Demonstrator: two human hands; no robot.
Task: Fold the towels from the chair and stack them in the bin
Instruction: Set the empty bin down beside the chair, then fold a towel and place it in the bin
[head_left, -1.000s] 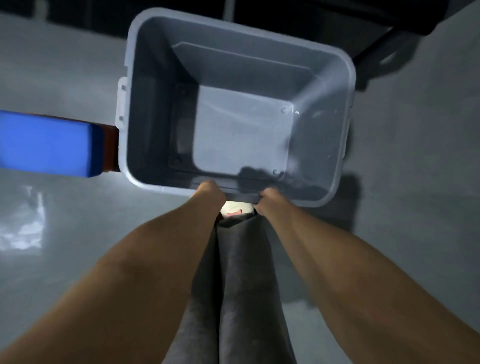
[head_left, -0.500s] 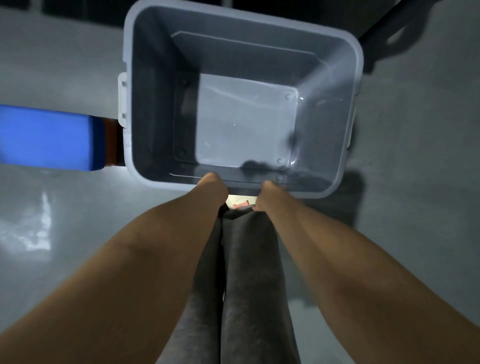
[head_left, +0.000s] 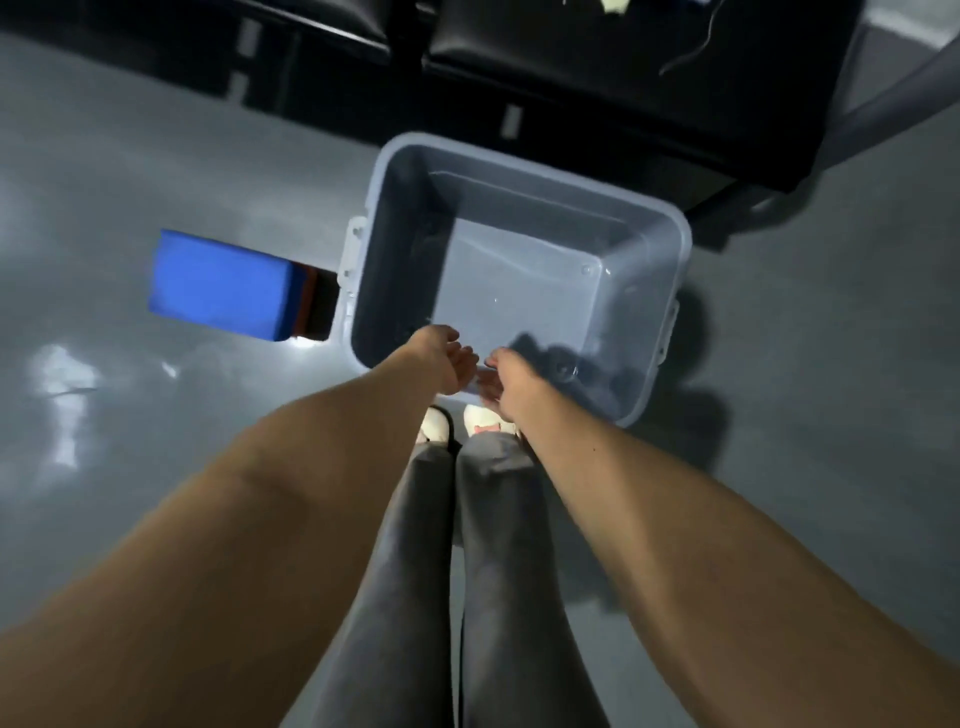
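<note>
The grey plastic bin (head_left: 519, 205) stands on the floor just ahead of my feet, and nothing lies in it. My left hand (head_left: 451, 364) and my right hand (head_left: 503, 385) hover close together over the bin's near rim, fingers loosely curled, holding nothing. A black seat (head_left: 623, 78) stands behind the bin. At the top edge a pale scrap (head_left: 615, 5) lies on it; I cannot tell whether it is a towel.
A blue block (head_left: 223, 286) lies on the floor to the left of the bin, close to its side latch. A thin cord (head_left: 691, 47) trails over the black seat. Glossy grey floor (head_left: 130, 156) spreads to the left and right. My white shoes (head_left: 434, 423) touch the bin's near side.
Both hands gripped the bin's near rim before; now they have let go and lifted. My view has pulled back and up, bringing the black seat into sight.
</note>
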